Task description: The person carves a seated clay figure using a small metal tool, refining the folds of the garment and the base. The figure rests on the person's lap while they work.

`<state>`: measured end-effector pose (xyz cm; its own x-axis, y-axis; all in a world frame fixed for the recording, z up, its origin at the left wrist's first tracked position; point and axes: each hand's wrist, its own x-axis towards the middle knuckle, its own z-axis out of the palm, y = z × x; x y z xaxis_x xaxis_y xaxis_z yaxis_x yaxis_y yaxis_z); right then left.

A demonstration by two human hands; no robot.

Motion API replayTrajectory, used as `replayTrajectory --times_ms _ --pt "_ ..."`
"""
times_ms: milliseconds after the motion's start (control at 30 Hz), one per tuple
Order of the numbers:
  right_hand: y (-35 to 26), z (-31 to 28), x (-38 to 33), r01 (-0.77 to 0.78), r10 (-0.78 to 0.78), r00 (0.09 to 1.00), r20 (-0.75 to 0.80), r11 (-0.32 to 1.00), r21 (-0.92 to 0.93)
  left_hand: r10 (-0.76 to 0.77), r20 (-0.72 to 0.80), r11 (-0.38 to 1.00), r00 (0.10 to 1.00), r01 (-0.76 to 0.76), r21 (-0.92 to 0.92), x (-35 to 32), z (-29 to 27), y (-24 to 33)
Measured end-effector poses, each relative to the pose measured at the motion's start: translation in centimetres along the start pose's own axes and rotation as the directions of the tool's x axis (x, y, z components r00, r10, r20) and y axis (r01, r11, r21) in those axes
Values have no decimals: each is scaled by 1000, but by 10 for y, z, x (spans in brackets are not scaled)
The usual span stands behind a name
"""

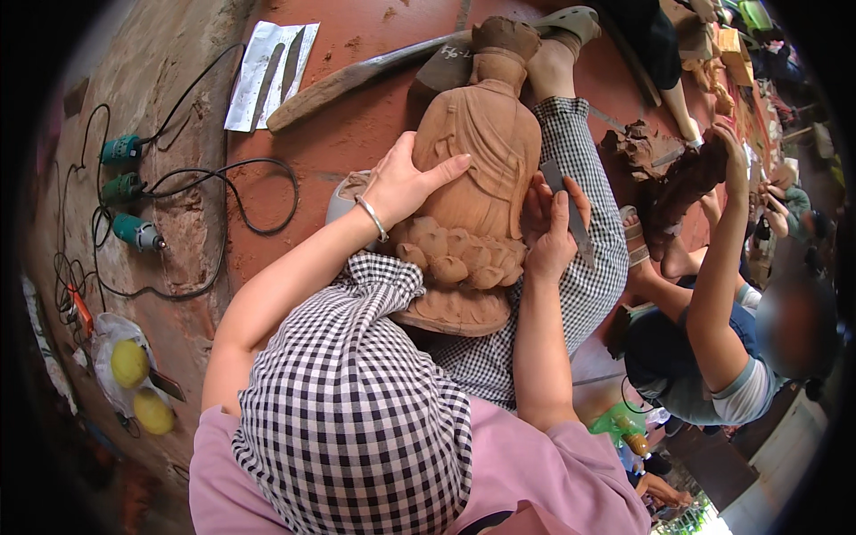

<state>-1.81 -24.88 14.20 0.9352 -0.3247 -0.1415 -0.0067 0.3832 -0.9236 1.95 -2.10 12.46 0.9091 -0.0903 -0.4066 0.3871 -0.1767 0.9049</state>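
Observation:
A carved wooden statue (pixel 477 134) of a robed figure on a petalled base (pixel 459 254) leans between my legs, its top pointing away from me. My left hand (pixel 412 183) grips its left side, thumb laid across the carved robe. At the statue's right side, my right hand (pixel 555 218) has its fingers closed round a flat grey metal blade (pixel 580 234), whose pointed end sticks out below the fingers. I cannot tell whether the blade touches the wood. Black-and-white checked trousers (pixel 584 178) cover my outstretched right leg.
A long wooden pole (pixel 357 85) lies beyond the statue, near two dark blades (pixel 269 80) on white paper (pixel 301 45). Green power tools (pixel 136 232) with looping black cords and yellow fruits (pixel 130 364) lie left. Another person (pixel 713 357) handles dark carved wood (pixel 682 192) at right.

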Motion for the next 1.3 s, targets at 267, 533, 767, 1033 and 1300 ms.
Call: replayTrajectory --times_ms 267,533,767,1033,1300 --pt "-11 11 1 33 -34 999 -1 980 -198 124 -77 992 989 -121 39 -3 1 -10" --pt "-29 49 -6 233 -116 965 234 788 -570 42 -158 998 987 -50 -47 17 -11 -83" --pt "-24 57 -6 216 -123 972 198 792 -570 86 -255 974 963 -136 -183 47 -6 -99" --pt "-18 46 -7 90 -84 996 35 834 -544 -79 195 764 978 185 -618 51 4 -40" --pt "-17 42 -7 12 -10 1000 8 941 -338 88 110 971 990 -61 -229 39 -7 -51"
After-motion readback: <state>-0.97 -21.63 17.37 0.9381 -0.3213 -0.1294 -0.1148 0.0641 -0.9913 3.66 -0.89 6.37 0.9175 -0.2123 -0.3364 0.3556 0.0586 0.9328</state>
